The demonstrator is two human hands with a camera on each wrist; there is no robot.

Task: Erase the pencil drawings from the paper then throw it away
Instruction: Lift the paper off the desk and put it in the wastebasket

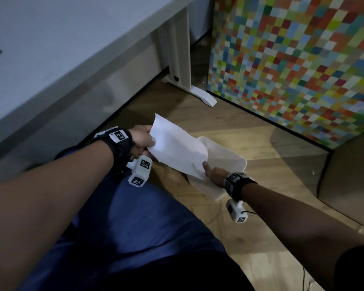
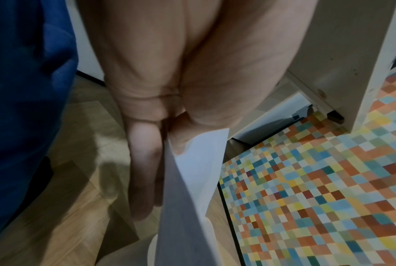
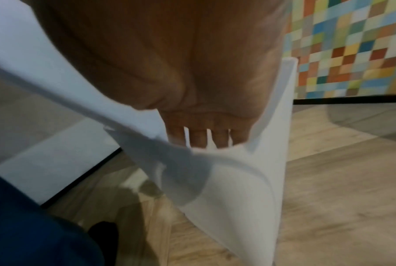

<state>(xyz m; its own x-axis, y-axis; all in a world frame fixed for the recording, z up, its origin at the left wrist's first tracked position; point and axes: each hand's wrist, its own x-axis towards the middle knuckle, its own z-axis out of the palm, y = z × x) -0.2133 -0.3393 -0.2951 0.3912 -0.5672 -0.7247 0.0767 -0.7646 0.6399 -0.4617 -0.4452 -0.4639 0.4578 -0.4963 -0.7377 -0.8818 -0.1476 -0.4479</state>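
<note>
Holding the white paper sheet [image 1: 178,149] over the white plastic bin [image 1: 229,158] — both hands pinch it. The throw-away step is in hand; next, I judge, let go.

The paper [image 1: 177,148] hangs over the bin [image 1: 229,162], which stands on the floor [image 1: 261,206] right of the desk leg [image 1: 179,59].

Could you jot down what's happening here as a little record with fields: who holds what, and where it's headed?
Paper: white sheet of paper, held tilted above the bin
Left hand: left hand pinches the sheet's upper edge
Right hand: right hand holds the sheet's lower corner, at the bin's rim
Bin: white bin on the wooden floor, open
Stage: paper not yet dropped in
</note>
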